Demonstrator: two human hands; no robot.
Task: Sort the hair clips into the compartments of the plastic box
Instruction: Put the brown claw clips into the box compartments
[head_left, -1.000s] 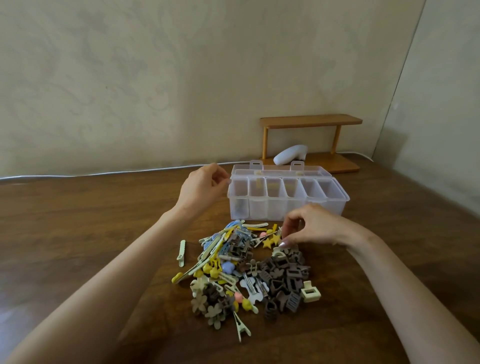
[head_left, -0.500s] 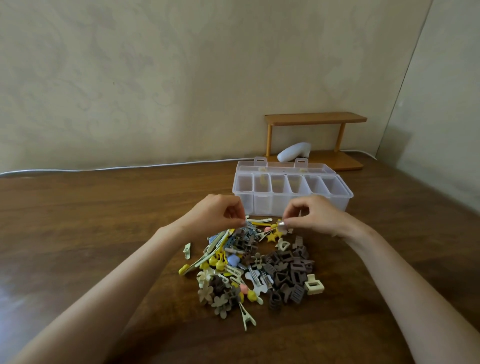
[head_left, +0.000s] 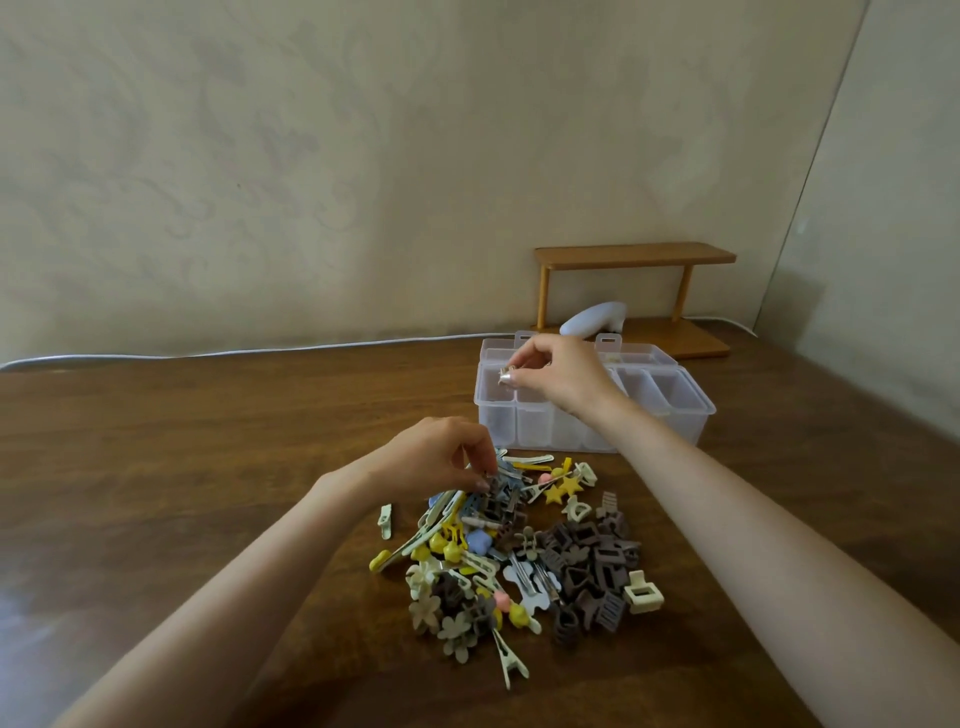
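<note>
Your right hand (head_left: 558, 376) hovers over the far-left end of the clear plastic box (head_left: 592, 400), its grip pinched closed on a small pale hair clip (head_left: 505, 373) held above the leftmost compartment. The box stands open on the brown worktop (head_left: 208, 441), lid folded back on the far side. Your left hand (head_left: 436, 460) is down at the far edge of the pile of hair clips (head_left: 519, 551), fingertips closed on a dark clip (head_left: 493, 486) there. The pile lies just near of the box, brown claw clips to the right, yellow and cream ones to the left. A cream claw clip (head_left: 643, 592) sits at its right edge. Far right stands a wooden shelf (head_left: 634, 254).
</note>
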